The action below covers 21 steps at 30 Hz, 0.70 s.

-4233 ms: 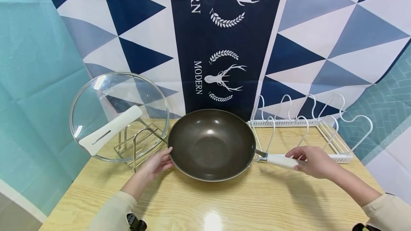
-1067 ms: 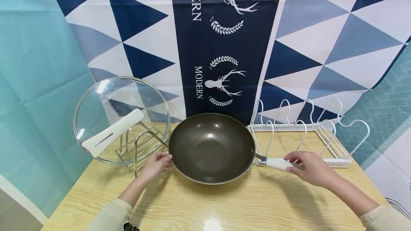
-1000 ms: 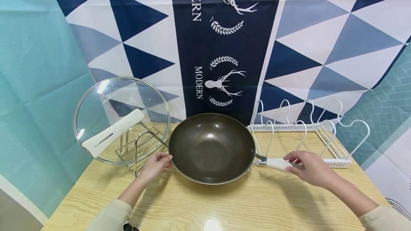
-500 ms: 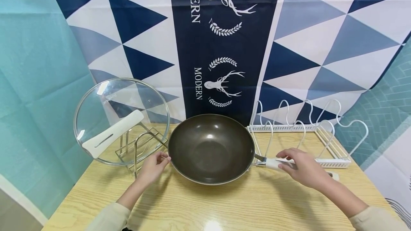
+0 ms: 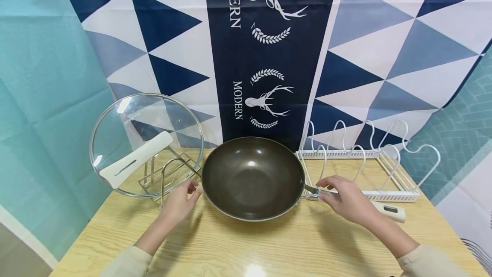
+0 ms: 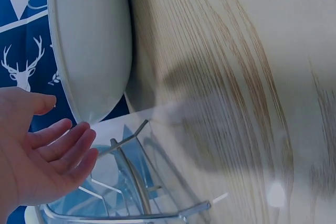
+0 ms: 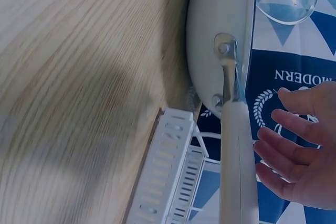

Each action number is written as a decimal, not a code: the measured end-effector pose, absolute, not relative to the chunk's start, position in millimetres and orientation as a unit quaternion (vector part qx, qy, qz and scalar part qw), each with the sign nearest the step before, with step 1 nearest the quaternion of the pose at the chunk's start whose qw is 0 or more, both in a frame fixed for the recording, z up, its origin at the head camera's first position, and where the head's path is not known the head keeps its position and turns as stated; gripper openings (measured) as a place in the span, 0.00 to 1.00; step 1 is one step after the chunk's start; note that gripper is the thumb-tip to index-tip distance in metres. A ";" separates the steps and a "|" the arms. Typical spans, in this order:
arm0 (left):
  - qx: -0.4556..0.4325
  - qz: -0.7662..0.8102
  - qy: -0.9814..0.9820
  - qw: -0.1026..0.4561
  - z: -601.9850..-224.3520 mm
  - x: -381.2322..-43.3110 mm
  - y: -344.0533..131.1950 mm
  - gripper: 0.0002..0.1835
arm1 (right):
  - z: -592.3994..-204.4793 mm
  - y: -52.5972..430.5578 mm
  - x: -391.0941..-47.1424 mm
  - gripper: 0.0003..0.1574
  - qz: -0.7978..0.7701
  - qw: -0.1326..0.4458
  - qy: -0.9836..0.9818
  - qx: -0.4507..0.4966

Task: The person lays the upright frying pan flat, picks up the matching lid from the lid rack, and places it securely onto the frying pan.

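A dark brown, pale-bottomed wok (image 5: pixel 251 178) sits level on the wooden table, its white handle (image 5: pixel 390 211) pointing right. Just left of the rim is my left hand (image 5: pixel 177 203), its fingers relaxed and holding nothing. In the left wrist view, the fingertips (image 6: pixel 84 129) are close to the wok's side; I cannot tell whether they touch. My right hand (image 5: pixel 347 201) is over the handle near the metal joint. The right wrist view shows its fingers loosely spread, with a gap between them and the handle (image 7: pixel 239 161).
A glass lid (image 5: pixel 147 116) with a white handle leans upright in a metal wire rack (image 5: pixel 165 174) at the left. Behind the wok handle, a white rack (image 5: pixel 357 153) with several wavy dividers stands at the right. A patterned cloth (image 5: pixel 269 54) hangs behind the table.
My right hand has let go of the handle and moved left along it towards the wok, uncovering the handle's end. The left fingers have drawn back slightly from the rim.
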<state>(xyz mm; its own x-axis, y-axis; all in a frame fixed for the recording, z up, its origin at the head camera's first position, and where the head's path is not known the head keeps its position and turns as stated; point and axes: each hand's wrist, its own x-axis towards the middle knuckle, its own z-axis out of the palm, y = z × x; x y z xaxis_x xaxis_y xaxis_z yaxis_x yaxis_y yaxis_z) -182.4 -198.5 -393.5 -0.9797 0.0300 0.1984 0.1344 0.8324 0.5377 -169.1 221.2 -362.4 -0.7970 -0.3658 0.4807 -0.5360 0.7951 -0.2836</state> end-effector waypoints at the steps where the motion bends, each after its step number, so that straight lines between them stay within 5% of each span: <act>1: -0.045 -0.282 -0.954 0.092 -392.2 -181.7 -200.0 0.14 | -363.3 219.5 -169.2 0.14 0.211 0.208 -0.923 0.245; 21: -0.047 -0.273 -0.950 0.141 -374.6 -174.0 -224.0 0.13 | -360.2 186.2 -180.6 0.13 0.261 0.145 -0.928 0.220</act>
<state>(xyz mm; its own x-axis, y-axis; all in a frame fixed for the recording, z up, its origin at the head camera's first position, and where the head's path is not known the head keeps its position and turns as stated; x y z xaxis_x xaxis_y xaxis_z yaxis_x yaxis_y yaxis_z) -174.0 -224.0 -374.6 -0.9559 0.0128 0.2933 0.1667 0.8461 0.5063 -180.6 186.2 -360.2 -0.8606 -0.3334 0.3850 -0.4853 0.7662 -0.4212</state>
